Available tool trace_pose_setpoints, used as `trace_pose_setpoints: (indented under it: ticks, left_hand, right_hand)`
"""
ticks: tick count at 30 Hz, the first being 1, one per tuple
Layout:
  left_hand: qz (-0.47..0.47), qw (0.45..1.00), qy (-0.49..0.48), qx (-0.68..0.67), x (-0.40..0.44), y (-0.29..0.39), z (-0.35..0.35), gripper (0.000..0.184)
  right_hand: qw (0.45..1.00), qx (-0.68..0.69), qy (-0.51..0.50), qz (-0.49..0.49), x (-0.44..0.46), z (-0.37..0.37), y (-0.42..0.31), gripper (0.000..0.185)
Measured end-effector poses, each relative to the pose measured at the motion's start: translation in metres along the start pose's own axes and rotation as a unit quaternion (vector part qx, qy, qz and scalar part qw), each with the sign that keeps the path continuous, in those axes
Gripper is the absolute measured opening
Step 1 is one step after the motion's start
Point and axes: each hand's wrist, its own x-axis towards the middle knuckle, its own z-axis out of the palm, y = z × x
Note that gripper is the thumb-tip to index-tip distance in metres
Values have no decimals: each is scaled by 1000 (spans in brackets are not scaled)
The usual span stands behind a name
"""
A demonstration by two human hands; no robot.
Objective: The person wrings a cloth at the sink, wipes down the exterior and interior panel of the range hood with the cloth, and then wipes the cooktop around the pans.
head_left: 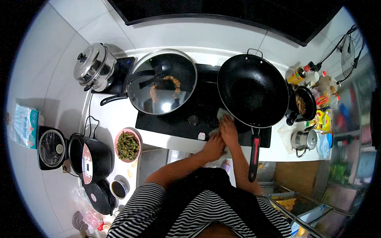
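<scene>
A greyish cloth [223, 113] lies at the front of the black cooktop [174, 122], bunched under my hands. My right hand [228, 127] is closed on its upper part, just left of the large black wok [252, 89]. Below it, my left hand [213, 147] grips the lower part by the cooktop's front edge; the two hands touch. The wok looks bare inside, and its red-and-black handle [254, 154] points towards me. On the left burner, a glass lid [162, 81] covers a pan holding browned food.
Left of the cooktop stand a steel pot [95, 66], a pink bowl of green vegetables [127, 145], an open rice cooker [95, 158] and a bowl of dark liquid [118, 189]. To the right are a small black pan [303, 104], seasoning bottles [299, 74] and a small steel pot [304, 140].
</scene>
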Motion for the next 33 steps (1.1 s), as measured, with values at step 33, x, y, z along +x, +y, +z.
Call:
trace_pose_setpoints:
  ticks: [33]
  left_hand:
    - [-19,999,29,-9,-39,-33,4,65]
  right_hand:
    - [987,-159,-6,-25,-49,8,-41,44]
